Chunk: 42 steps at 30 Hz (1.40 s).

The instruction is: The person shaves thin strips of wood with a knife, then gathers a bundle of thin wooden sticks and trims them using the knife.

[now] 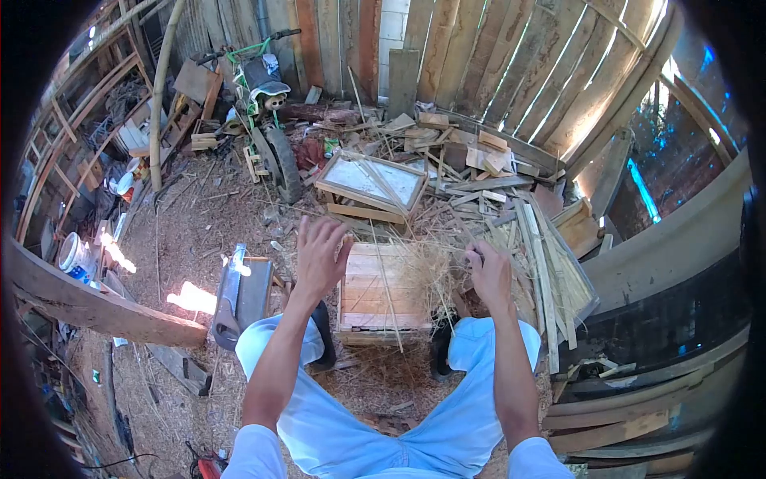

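Observation:
My left hand [321, 254] is raised at the left edge of a wooden slatted box [371, 289], its fingers apart and holding nothing. Over the right part of the box lies a loose tangle of dry straw [435, 271]. Beside that straw is my right hand [488, 267], its fingers curled; strands reach toward the fingertips, and a small dark spot shows there. A long thin stalk [387, 291] crosses the box from back to front. The box sits on the ground between my feet.
A handsaw [227, 307] rests against a dark box [254, 289] at left. Behind are a framed white panel [371, 182], scrap wood [479, 160] and a small green bicycle [275, 152]. Long wood strips [542, 271] lie at right. A beam [104, 307] juts in from the left.

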Tool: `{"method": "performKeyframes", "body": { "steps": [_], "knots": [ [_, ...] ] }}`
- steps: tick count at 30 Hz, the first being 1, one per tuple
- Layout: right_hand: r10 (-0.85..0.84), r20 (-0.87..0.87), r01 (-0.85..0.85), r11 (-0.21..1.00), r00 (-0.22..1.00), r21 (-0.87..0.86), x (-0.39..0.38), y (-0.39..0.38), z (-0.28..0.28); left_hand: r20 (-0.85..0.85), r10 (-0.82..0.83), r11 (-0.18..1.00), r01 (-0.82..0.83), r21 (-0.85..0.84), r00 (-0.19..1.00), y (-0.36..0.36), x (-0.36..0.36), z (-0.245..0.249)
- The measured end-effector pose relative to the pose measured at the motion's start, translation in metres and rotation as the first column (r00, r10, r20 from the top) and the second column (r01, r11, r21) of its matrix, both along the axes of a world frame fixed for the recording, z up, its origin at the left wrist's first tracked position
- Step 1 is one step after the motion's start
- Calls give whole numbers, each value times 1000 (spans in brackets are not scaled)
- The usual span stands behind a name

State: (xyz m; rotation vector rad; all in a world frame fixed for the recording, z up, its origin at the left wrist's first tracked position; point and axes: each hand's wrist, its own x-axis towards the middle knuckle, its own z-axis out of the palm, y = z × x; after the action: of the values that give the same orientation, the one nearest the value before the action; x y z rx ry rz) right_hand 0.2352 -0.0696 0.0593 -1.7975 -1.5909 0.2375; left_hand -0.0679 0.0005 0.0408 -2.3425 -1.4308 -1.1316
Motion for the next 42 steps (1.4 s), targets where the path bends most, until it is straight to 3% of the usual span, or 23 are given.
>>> {"method": "performKeyframes", "body": {
  "steps": [2,3,5,7,8,10,12,13,14,15,17,18,19,20,22,24,26,32,34,36,39,40,42],
  "knots": [
    [-17,6,16,998,1000,64,9,2,2,-120,-137,972,110,-208,983,7,-6,-13],
    [-33,7,31,992,999,124,13,2,4,-120,-140,972,114,-205,983,8,-8,-13],
    [-76,16,74,989,997,124,22,1,9,86,-223,929,238,-283,971,9,-10,-15],
    [-112,24,109,987,993,121,31,4,9,176,-205,891,258,-374,963,5,-11,-7],
    [-122,29,114,974,992,196,36,7,3,262,-176,842,283,-460,949,4,-12,-5],
    [-127,30,114,955,991,274,32,12,2,291,-148,865,266,-424,945,4,-10,-11],
    [-324,36,260,817,945,514,21,17,2,322,-118,889,245,-388,939,3,-4,-15],
    [-319,35,256,817,947,516,14,16,2,397,-75,855,264,-446,915,3,0,-15],
    [-161,-185,214,921,970,324,5,12,1,466,-29,817,290,-499,884,3,4,-17],
    [-42,-419,110,984,907,139,-3,8,-1,582,-67,820,377,-431,810,9,8,-37],
    [167,-369,-192,981,914,-30,-19,5,-11,562,-48,755,398,-521,826,3,18,-32],
    [236,-418,-280,959,877,-46,-29,8,-22,538,-26,682,409,-607,842,0,24,-30],
    [299,-469,-366,929,831,-56,-42,10,-23,609,-39,659,479,-580,792,-3,30,-33],
    [292,-471,-359,932,832,-55,-51,10,-23,607,-45,654,483,-582,793,-5,35,-35],
    [191,-834,-496,861,517,-110,-69,5,-2,621,-189,697,549,-461,761,-11,43,-34],
    [192,-869,-517,852,455,-82,-70,7,-13,613,-213,698,557,-450,761,-20,49,-31],
    [188,-915,-644,759,358,-96,-71,9,-16,648,-186,669,579,-467,738,-28,53,-29],
    [33,-980,-632,769,198,-102,-70,3,-11,639,-203,615,604,-507,742,-36,50,-13],
    [-1,-980,-587,801,198,-119,-63,5,-9,642,-209,620,608,-496,737,-35,48,-10],
    [-34,-979,-539,831,200,-139,-53,6,-3,540,-240,640,550,-537,807,-32,43,-8],
    [-13,-998,-450,892,56,-37,-30,9,5,498,-259,649,531,-545,828,-33,35,0],
    [-13,-998,-443,896,59,-38,-20,9,5,500,-266,645,538,-543,824,-32,32,-1],
    [12,-997,-413,910,-72,40,-2,10,7,521,-305,682,565,-465,797,-29,26,-2]
  ]
}}
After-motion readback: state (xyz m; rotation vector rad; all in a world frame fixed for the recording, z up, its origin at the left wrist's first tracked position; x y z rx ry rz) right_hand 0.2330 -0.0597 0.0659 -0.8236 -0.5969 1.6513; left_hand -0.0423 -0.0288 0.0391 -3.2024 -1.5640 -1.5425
